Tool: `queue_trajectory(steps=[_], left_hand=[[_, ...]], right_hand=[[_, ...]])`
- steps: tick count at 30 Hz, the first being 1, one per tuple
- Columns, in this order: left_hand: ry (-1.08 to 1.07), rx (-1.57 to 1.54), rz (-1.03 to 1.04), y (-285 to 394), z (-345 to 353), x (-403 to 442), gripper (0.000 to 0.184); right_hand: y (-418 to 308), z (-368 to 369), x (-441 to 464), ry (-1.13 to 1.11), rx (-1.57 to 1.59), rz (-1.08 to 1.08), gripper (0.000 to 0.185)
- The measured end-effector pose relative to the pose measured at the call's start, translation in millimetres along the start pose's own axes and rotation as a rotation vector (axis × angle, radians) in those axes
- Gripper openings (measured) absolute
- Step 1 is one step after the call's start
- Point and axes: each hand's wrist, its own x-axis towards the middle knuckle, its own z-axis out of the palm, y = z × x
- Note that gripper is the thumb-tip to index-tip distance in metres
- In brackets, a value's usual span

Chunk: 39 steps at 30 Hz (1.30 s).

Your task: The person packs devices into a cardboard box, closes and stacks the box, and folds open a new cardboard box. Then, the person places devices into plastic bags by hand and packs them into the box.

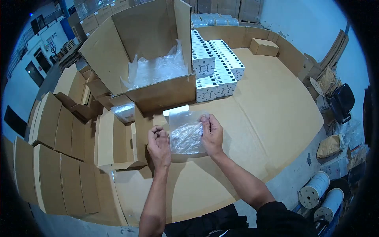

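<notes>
A clear plastic bag (186, 136) with crinkled transparent contents is held up over the cardboard-covered table. My right hand (212, 134) pinches its right edge, thumb on the front. At the bag's left side is my left hand (159, 146), its fingers curled; whether they grip the bag's edge cannot be made out. Behind the bag's top lies a small white item (176, 110), partly hidden. To the left stands an open cardboard box (120, 142) with a plastic-wrapped item (124, 112) at its far end.
A large open carton (162, 93) lined with plastic bags (158, 69) stands at the back. Beside it are stacked white printed boxes (217, 79). Several cardboard boxes (67, 170) line the left. A small carton (264, 47) sits far right; wire spools (314, 189) are on the lower right.
</notes>
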Motion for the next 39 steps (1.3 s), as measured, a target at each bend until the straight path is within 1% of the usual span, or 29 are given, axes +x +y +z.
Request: queue_trajectory(steps=[2,3,4,5,6,8,9,11,12,13,14,15,17,19,21,22,24,25,26,27,28,29,30,32,33,34,36,37,39], left_hand=[[0.062,-0.014,0.192,3.6,12.9,-0.3,0.033],[0.063,-0.015,0.192,3.5,9.5,0.3,0.033],[-0.022,0.05,0.069,3.3,2.2,1.4,0.032],[-0.107,0.116,-0.055,3.0,-3.6,1.7,0.032],[-0.106,0.117,-0.055,0.1,-6.3,1.8,0.032],[-0.023,0.085,-0.019,-7.6,-8.8,3.1,0.03],[-0.023,0.085,-0.018,-5.0,-7.0,2.6,0.03],[0.073,0.123,0.126,2.4,-2.4,1.4,0.028],[0.073,0.123,0.126,-2.8,-2.5,3.0,0.028],[0.072,0.149,0.228,-12.0,-2.1,5.4,0.027],[0.07,0.175,0.331,-17.8,-2.4,6.5,0.027],[0.071,0.175,0.331,-12.5,-2.9,3.8,0.027],[-0.035,0.111,0.068,0.6,-3.2,-4.4,0.022],[-0.033,0.094,0.078,1.3,-1.8,-4.8,0.021],[-0.029,0.075,0.088,1.3,-1.6,-4.0,0.02],[-0.007,0.078,0.114,0.6,-1.7,-3.4,0.02],[0.015,0.082,0.14,-1.5,-2.1,-1.7,0.02],[0.059,0.106,0.183,-3.1,-2.3,-0.3,0.02],[0.103,0.129,0.225,-5.3,-3.2,1.1,0.02],[0.103,0.13,0.225,-10.3,-5.3,3.3,0.02],[0.107,0.104,0.24,-16.9,-8.1,6.0,0.018],[0.112,0.077,0.255,-20.3,-9.7,6.9,0.022],[0.113,0.076,0.255,-16.7,-11.0,3.5,0.022],[-0.175,-0.09,-0.13,-5.1,-14.6,-4.4,0.045],[-0.234,-0.143,-0.217,-4.8,-16.6,-6.4,0.066],[-0.237,-0.146,-0.213,-4.8,-16.4,-8.3,0.066],[-0.341,-0.069,-0.184,-5.9,-13.7,-12.1,0.061],[-0.341,-0.073,-0.181,-6.4,-13.6,-13.8,0.061],[-0.337,-0.077,-0.175,-6.2,-17.5,-15.5,0.057]], right_hand=[[-2.0,1.6,-2.3,-0.043,-0.009,-0.028,0.023],[-2.6,1.9,-3.4,-0.086,-0.019,-0.057,0.023],[-3.2,2.0,-4.9,-0.087,-0.019,-0.057,0.023],[-3.6,2.3,-6.6,-0.149,-0.038,-0.061,0.023],[-3.8,2.8,-7.7,-0.211,-0.056,-0.064,0.022],[-0.8,4.5,-7.8,-0.224,-0.041,-0.082,0.022],[0.3,5.2,-7.6,-0.235,-0.025,-0.1,0.021],[-1.4,3.4,-7.0,-0.246,-0.036,-0.07,0.021],[-2.5,2.7,-6.7,-0.257,-0.049,-0.039,0.022],[-4.2,2.7,-6.7,-0.258,-0.049,-0.039,0.022],[-6.0,2.8,-6.4,-0.279,0.085,0.067,0.022],[-6.8,3.0,-5.9,-0.299,0.219,0.173,0.022],[5.1,-1.2,-0.4,-0.336,0.275,0.209,0.023],[6.2,-1.6,3.3,-0.373,0.332,0.244,0.024],[2.2,-0.5,4.6,-0.247,0.533,0.257,0.025],[-1.3,2.2,3.2,-0.249,0.532,0.256,0.025],[-6.5,8.7,-2.9,-0.201,0.448,0.146,0.024],[-5.4,8.0,-6.4,-0.201,0.449,0.146,0.024],[-3.5,7.2,-10.7,-0.265,0.259,0.187,0.023],[-1.4,6.7,-14.0,-0.326,0.067,0.227,0.023],[1.7,8.4,-16.3,-0.326,0.068,0.227,0.023],[5.5,11.6,-17.9,-0.283,0.07,0.173,0.023],[7.6,13.4,-18.5,-0.24,0.073,0.119,0.023],[6.8,13.9,-15.0,-0.197,0.1,0.137,0.024],[6.5,13.9,-13.6,-0.151,0.127,0.16,0.024],[8.7,16.2,-13.6,-0.149,0.126,0.155,0.024],[16.8,22.1,-15.4,-0.082,0.143,0.019,0.025],[19.7,19.5,-14.4,-0.082,0.141,0.014,0.025],[21.9,12.4,-11.4,-0.19,0.006,0.086,0.023]])
